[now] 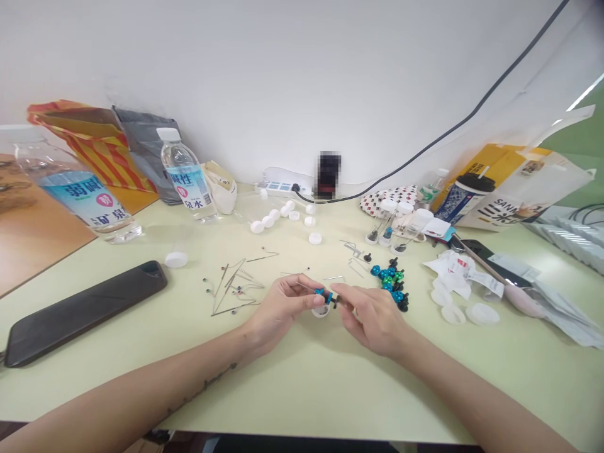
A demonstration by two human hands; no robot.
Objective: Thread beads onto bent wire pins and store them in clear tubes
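A thin metal pin (306,287) was pinched by the left hand (282,306), its axis running rightward; a blue bead (329,297) at its tip was pinched by the right hand (372,318).

Desk: pale green desktop (330,396) | on it: black phone (85,313); water bottle (186,176); white bottle caps (278,217); bent metal wires (231,289); blue and green knobs (389,280); crumpled white paper (453,274); power strip (283,187)

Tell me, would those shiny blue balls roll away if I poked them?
The blue balls look round and glossy, so they would probably roll when pushed and might feel a bit slippery. The black pegs that seem attached to some could slow them down.
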